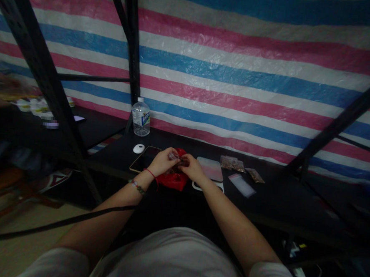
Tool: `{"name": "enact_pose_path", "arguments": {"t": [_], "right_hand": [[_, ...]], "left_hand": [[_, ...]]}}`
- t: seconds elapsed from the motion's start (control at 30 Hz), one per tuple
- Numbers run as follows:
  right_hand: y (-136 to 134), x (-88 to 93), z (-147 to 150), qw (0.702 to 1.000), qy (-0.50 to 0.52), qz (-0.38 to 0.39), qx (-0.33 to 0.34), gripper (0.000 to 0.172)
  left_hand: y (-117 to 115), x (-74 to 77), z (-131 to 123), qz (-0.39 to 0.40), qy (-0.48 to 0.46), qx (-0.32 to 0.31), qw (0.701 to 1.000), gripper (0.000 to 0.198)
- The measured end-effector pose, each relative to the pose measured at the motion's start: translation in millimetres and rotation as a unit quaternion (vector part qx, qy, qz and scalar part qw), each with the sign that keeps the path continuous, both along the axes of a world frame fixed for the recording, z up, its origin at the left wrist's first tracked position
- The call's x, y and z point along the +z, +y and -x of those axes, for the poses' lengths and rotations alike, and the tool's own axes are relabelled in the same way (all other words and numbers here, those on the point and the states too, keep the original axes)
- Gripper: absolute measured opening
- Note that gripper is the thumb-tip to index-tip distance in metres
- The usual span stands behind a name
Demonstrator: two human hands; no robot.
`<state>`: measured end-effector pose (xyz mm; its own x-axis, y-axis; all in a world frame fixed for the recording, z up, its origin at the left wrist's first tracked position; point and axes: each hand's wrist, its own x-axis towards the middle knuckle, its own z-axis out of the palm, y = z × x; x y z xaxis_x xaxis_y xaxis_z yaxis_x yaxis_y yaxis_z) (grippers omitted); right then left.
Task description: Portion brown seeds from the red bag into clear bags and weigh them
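My left hand [164, 161] and my right hand [192, 167] meet over a red plastic bag [175, 180] on the black table [281, 203]. Both hands have their fingers pinched together on a small clear packet [175, 156] held between them above the bag. The packet's contents are too dim to make out. A red string and a beaded bracelet circle my left wrist.
A phone [143, 158] and a white round object [138, 148] lie left of the hands, with a water bottle [141, 117] behind. A small scale [210, 169], filled little bags [232, 162] and an empty clear bag [241, 185] lie to the right. Black rack posts [132, 43] stand around.
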<state>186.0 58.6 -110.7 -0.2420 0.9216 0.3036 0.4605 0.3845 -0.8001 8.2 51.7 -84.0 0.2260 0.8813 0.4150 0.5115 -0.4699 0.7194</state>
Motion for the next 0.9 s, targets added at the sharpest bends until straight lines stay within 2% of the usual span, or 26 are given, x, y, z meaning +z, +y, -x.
{"name": "enact_pose_path", "arguments": {"t": [0.13,0.3,0.43,0.57,0.7,0.9], "right_hand": [[-2.2,-1.7,2.9,1.000,0.007,-0.009,0.009,0.044],[-3.5,-1.3,2.5,0.999,0.030,-0.004,0.026,0.042],[-1.3,-1.9,3.0,0.999,0.039,0.005,0.021,0.041],[2.2,-3.4,2.8,0.999,0.040,0.007,0.011,0.040],[4.2,-4.2,1.3,0.999,0.042,0.022,0.010,0.038],[2.9,-3.7,1.2,0.998,0.057,0.040,0.014,0.037]], "left_hand": [[4.8,-6.9,0.8,0.005,-0.006,-0.007,1.000,0.026],[8.1,-8.7,3.1,0.006,-0.041,0.046,0.998,0.021],[7.4,-7.5,3.1,0.023,-0.053,0.064,0.996,0.020],[6.8,-6.9,2.6,0.014,-0.068,0.043,0.997,0.024],[5.1,-6.0,1.9,-0.004,-0.027,0.000,1.000,0.024],[3.5,-5.6,0.3,-0.014,-0.011,0.031,0.999,0.019]]}}
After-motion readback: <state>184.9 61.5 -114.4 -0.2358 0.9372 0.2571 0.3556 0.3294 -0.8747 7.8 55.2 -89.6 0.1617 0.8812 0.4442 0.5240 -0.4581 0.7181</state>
